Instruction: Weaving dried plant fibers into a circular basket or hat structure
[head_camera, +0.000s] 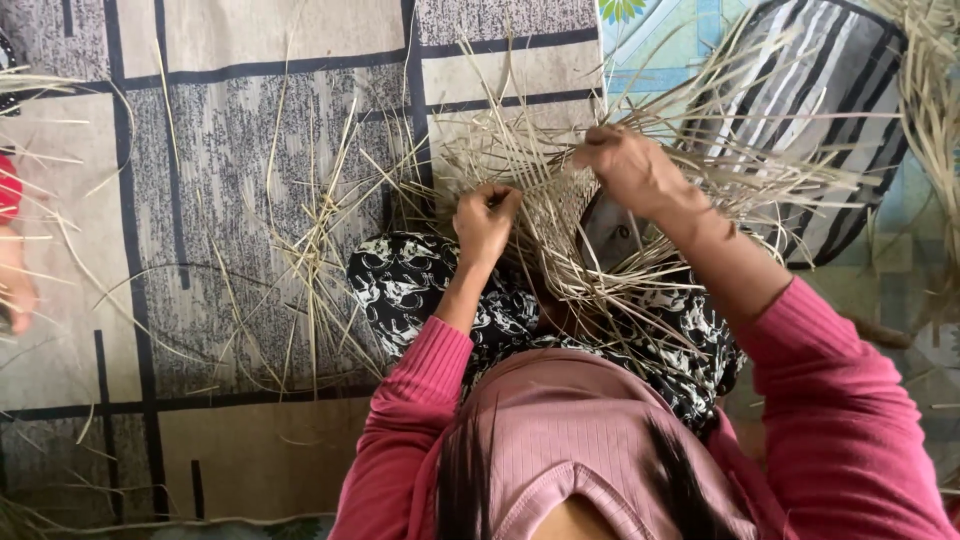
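both hands (487, 222) pinch woven straw (560, 215)

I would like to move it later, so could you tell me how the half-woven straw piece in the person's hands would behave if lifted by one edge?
The woven straw piece probably sags: its strips are thin and curve freely. It looks light. Unwoven ends fan out loosely, so they may slip.

Both arms reach forward, the left hand (486, 222) fisted, the right hand (632, 170) higher with fingers curled down.
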